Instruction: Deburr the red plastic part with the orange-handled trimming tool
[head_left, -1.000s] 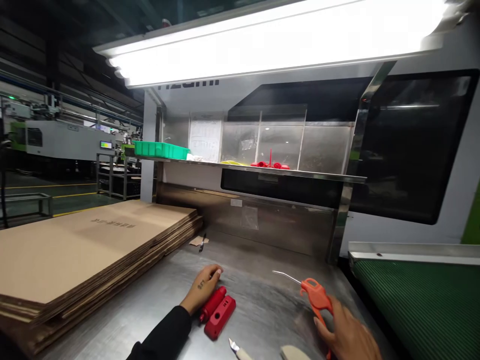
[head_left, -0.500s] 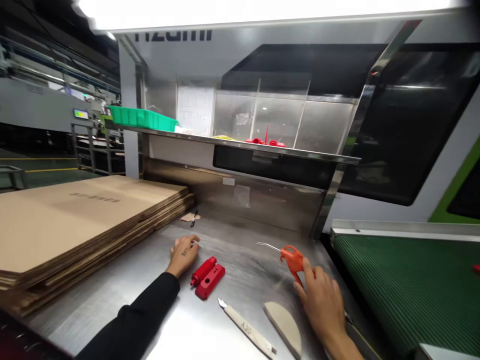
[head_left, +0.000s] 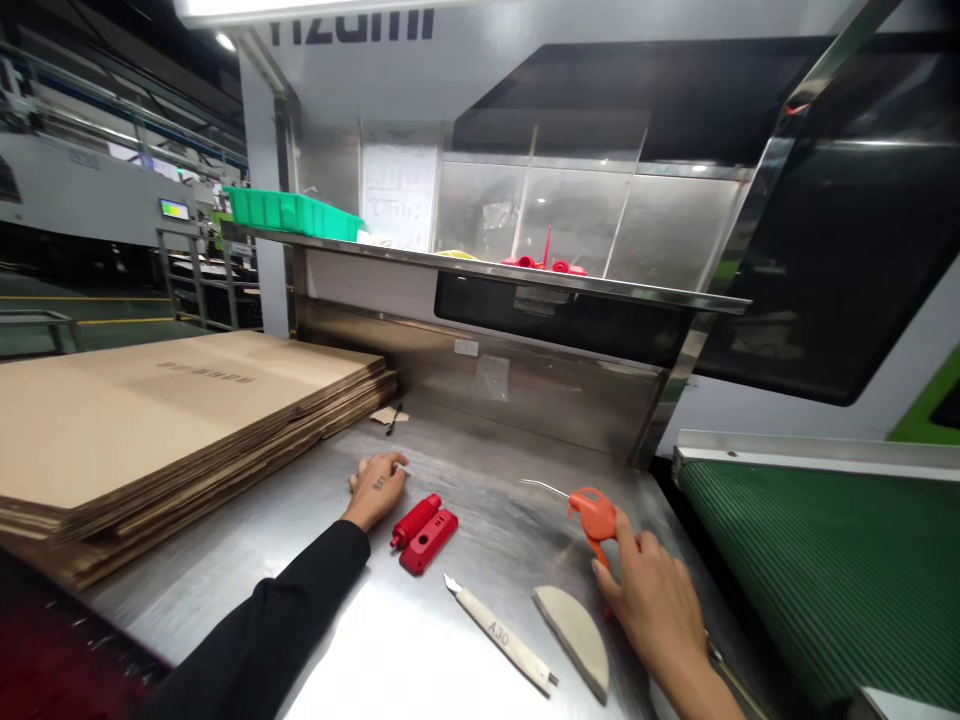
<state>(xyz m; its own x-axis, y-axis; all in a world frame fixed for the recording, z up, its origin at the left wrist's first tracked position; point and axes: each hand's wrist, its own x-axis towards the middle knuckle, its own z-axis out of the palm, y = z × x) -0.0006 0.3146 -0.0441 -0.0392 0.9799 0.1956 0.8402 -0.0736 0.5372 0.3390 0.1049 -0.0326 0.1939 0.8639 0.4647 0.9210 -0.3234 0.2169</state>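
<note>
My left hand (head_left: 377, 487) lies loosely curled on the steel table (head_left: 480, 640), holding nothing, just left of two red moulded plastic parts. These are a red cylindrical piece (head_left: 415, 520) and a red rectangular housing (head_left: 428, 541), lying side by side. My right hand (head_left: 649, 600) grips an orange air blow gun (head_left: 596, 515), whose thin metal nozzle points left. Below it lie a craft knife (head_left: 499, 635) with a pale handle marked A30 and a pale half-round pad (head_left: 574, 640).
A tall stack of flat cardboard sheets (head_left: 172, 420) fills the table's left side. A green ribbed conveyor belt (head_left: 817, 570) runs along the right. Above, a steel shelf (head_left: 480, 262) carries a green crate (head_left: 292, 213) and red parts (head_left: 544, 265).
My view has tilted downward, bringing the knife and pad fully into sight. My left hand has slid left, away from the red parts. My right hand still holds the blow gun.
</note>
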